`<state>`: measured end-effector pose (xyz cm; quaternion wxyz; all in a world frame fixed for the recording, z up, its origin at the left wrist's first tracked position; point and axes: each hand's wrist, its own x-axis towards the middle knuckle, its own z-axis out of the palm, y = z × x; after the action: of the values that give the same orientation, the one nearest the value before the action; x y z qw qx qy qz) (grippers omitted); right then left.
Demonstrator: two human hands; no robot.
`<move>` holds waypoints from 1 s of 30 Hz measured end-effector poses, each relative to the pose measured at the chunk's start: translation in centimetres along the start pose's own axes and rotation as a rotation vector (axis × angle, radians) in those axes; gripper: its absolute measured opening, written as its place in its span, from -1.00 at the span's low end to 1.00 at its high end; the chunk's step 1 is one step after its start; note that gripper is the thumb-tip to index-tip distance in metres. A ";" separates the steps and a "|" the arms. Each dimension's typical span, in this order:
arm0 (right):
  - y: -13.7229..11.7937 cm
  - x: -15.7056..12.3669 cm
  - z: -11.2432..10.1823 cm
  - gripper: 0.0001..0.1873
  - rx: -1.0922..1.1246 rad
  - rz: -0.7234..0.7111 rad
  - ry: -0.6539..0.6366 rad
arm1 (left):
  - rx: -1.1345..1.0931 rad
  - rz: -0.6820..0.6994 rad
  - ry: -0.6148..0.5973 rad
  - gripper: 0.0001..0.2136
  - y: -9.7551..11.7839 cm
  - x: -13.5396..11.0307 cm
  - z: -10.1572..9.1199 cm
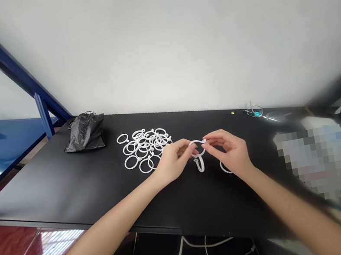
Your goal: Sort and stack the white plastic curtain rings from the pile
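Above the bench [98, 188], one white ring [195, 141]. On its left edge, a closed pinch by the fingers of the left hand [173, 161]; at the small tab [204, 141] on its right, a closed pinch by the fingers of the right hand [231, 148]. Just below, a second ring [201, 164]; partly hidden by the right hand, a third ring [225, 169]. Beyond the left hand, a pile of rings [143, 150].

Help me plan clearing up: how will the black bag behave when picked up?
Probably floppy: the black bag looks creased, like thin film. Perhaps slippery, given its glossy sheen. Unlikely to roll, judging by its slumped, angular shape. I cannot tell its weight.
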<state>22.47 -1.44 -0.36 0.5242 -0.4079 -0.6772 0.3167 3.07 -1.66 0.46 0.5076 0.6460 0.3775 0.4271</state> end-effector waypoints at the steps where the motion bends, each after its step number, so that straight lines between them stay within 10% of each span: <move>1: 0.0 0.0 0.0 -0.75 0.038 0.062 -0.061 | -0.062 -0.032 -0.003 -0.70 0.0 0.1 -0.2; 5: -0.2 -0.1 0.3 -0.46 0.089 0.227 -0.321 | -0.241 -0.126 -0.001 -0.67 0.2 0.4 -0.5; 9: -0.6 -0.3 0.8 -0.60 0.064 0.232 -0.375 | -0.349 -0.176 -0.043 -0.67 0.8 0.4 -0.6; 20: -0.4 1.2 -0.5 -0.64 0.253 0.427 -0.053 | -0.275 -0.208 0.204 -0.80 0.5 1.0 -2.3; 30: 0.0 0.4 -0.3 -0.85 -0.321 0.241 -0.314 | -0.295 -0.269 0.082 -0.84 0.4 0.9 -2.3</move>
<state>22.72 -1.10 -0.07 0.2994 -0.5095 -0.7385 0.3248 1.30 -0.14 1.25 0.6335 0.4907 0.4139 0.4320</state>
